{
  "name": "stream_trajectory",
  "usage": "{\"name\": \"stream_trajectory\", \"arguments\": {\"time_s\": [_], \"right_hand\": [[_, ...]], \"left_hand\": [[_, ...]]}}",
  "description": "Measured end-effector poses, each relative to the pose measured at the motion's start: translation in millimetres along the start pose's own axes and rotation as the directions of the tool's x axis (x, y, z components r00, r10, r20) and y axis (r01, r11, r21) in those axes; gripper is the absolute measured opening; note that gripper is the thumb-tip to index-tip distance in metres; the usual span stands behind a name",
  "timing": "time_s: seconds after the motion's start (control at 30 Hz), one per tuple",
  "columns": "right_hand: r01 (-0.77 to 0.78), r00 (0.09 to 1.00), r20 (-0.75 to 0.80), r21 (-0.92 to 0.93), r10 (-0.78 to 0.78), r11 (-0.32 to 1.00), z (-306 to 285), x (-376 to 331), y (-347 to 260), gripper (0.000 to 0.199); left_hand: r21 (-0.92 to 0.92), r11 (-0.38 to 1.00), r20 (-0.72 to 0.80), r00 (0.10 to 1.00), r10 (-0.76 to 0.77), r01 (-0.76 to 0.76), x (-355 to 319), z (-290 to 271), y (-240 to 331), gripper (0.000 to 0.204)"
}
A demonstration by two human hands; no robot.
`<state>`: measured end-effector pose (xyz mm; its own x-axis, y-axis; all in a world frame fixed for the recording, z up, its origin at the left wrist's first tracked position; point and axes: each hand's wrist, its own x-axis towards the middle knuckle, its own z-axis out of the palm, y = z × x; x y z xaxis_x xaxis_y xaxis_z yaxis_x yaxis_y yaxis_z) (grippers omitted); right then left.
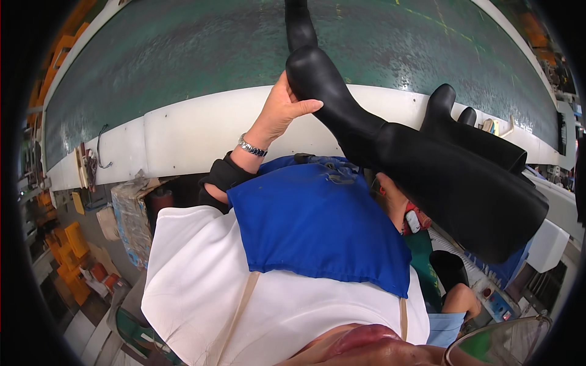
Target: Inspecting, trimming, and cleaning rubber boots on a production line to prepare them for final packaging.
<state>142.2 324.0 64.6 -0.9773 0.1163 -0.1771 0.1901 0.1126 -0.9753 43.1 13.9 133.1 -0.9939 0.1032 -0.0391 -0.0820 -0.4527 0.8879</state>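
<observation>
A tall black boot [452,183] lies slantwise in front of me, its foot to the upper left and its wide shaft to the lower right. My left hand [288,107] grips the foot near the toe, thumb on top and the other fingers partly hidden behind it. Below the ankle, my right hand [392,200] is at the underside of the shaft; the boot covers part of its fingers, and it seems to support the boot there. Just beyond the toe, another black boot [300,24] rests on the green belt [201,49].
More black boots [442,116] lie at the right on the belt's white edge [207,125]. A wrapped box [130,219] stands low at the left. At lower right, another person's hand [462,301] is beside a black boot [448,268]. Orange parts [76,262] are stacked far left.
</observation>
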Motion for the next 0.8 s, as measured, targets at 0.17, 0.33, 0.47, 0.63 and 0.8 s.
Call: {"name": "stream_trajectory", "arguments": {"time_s": [0.17, 0.33, 0.47, 0.63, 0.8], "right_hand": [[0.058, 0.997, 0.067, -0.400, -0.033, 0.915, -17, 19, 47, 0.062], [-0.325, 0.919, 0.085, 0.716, 0.385, 0.618, -16, 45, 9, 0.038], [-0.425, 0.874, 0.248, 0.807, 0.417, 0.410, -12, 43, 6, 0.041], [-0.647, 0.737, 0.530, 0.732, 0.420, 0.212, -1, 52, -66, 0.037], [-0.673, 0.739, 0.615, 0.655, 0.275, 0.344, -9, 63, -38, 0.043]], "left_hand": [[-0.066, 0.997, -0.089, 0.996, 0.031, -0.037, -10, -7, -11, 0.076], [-0.322, 0.945, 0.026, 0.997, 0.071, -0.059, -3, -5, -9, 0.073], [-0.451, 0.891, 0.089, 0.991, 0.102, -0.051, 4, -5, -12, 0.076], [-0.465, 0.883, 0.091, 0.989, 0.117, -0.061, 6, -9, -16, 0.077], [-0.404, 0.913, 0.080, 0.992, 0.100, -0.059, 12, 2, -9, 0.076]]}}
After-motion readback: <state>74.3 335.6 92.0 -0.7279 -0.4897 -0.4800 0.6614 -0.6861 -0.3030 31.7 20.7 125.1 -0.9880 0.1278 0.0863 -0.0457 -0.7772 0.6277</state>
